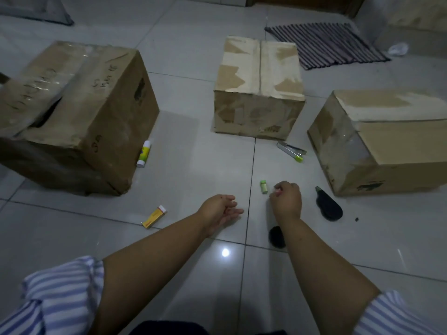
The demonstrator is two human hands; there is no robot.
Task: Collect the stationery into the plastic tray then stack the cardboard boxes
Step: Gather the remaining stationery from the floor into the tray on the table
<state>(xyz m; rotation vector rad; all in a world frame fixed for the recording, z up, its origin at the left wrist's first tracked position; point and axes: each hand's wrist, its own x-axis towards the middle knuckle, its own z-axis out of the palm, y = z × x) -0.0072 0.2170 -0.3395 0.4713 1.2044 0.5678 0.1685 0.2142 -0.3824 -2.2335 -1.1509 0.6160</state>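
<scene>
**Floor layout: boxes and scattered stationery**

The left box (79, 105), far box (260, 93) and right box (387, 141) rim a bare patch of tiled floor (193, 146).

- Left hand (222, 209): fingers relaxed, holding nothing, with the yellow carton (154, 216) just to its left.
- Right hand (286, 199): fingers curled (contents cannot be told), between the small green item (263, 186) and the black cutter (327, 204).

The glue stick (144, 154) lies against the left box, and the stapler (291, 151) lies near the far box.

Floor: glossy pale grey tiles (193, 146) with thin dark grout lines, across nearly the whole frame.
Light: dim; one small bright reflection (225, 252) on the tile, lower centre.
Mat: dark striped mat (326, 44), upper right, flat and angled.
Cushion: grey fabric cushion (36, 8), upper left corner, cut off.
Woodwork: dark wooden strip (302, 2) along the top edge.
Scrap: white crumpled thing (398, 49) beside the mat.
</scene>
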